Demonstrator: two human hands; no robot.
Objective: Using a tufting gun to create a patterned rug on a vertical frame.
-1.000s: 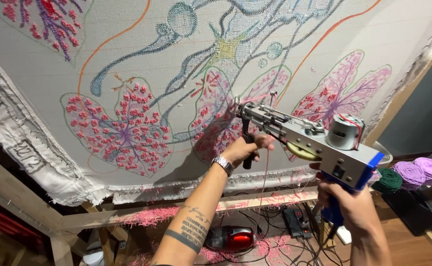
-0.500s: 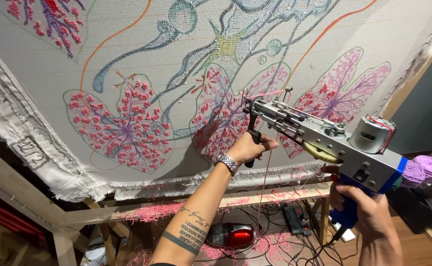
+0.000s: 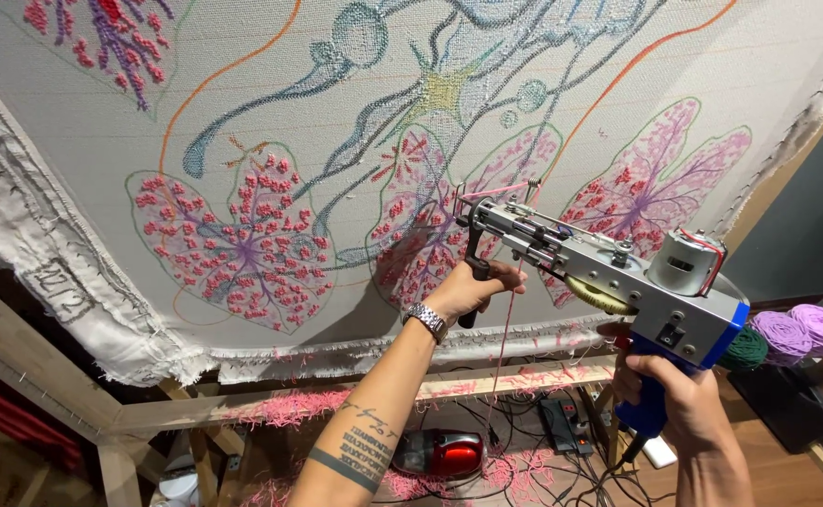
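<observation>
My right hand [image 3: 679,404] is wrapped around the blue grip of the tufting gun [image 3: 609,277], fingers curled tight; my left hand [image 3: 468,291] is closed on its black front handle, with a pink yarn strand [image 3: 503,347] hanging past it. The gun's tip sits against the stretched cloth [image 3: 102,113], between two pink-tufted leaf shapes. By my judgement several leaves are filled (the blue and orange outlines look bare), so much is left. The wooden frame [image 3: 45,385] runs close below; open cloth lies up and left.
</observation>
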